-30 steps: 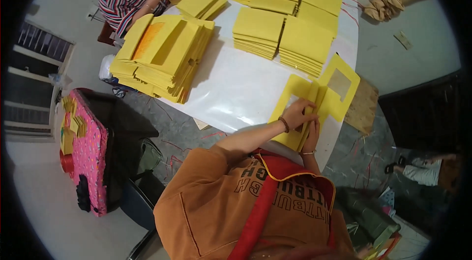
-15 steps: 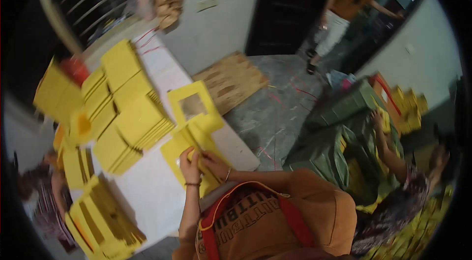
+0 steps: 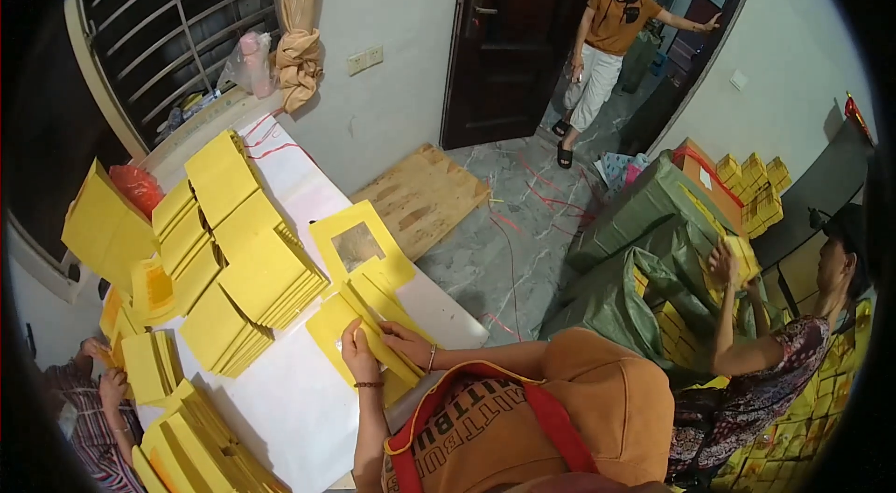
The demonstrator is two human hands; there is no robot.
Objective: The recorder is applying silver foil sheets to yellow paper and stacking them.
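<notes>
My left hand (image 3: 359, 353) is closed on the near part of a folded yellow paper piece (image 3: 370, 302), its fingers bent over the paper. Just to its right, my right hand (image 3: 407, 344) grips the same piece at its right side. Beneath lies a flat yellow sheet (image 3: 327, 325) on the white table (image 3: 297, 390). Past it rests another yellow sheet (image 3: 388, 236) with a square greyish patch in its middle. Fingertips of both hands are partly hidden by the folds.
Stacks of yellow paper (image 3: 261, 246) cover the table's left side, with more folded ones (image 3: 201, 437) near. A co-worker's hands (image 3: 110, 386) work at the left edge. On the right, a person handles a yellow bundle (image 3: 742, 260) over green sacks (image 3: 625, 306). Another person stands by the door (image 3: 509, 45).
The view has shifted, and the picture is sharper. Both my hands stay on the folded yellow paper. The co-worker at the right now shows more fully, with a yellow bundle raised.
</notes>
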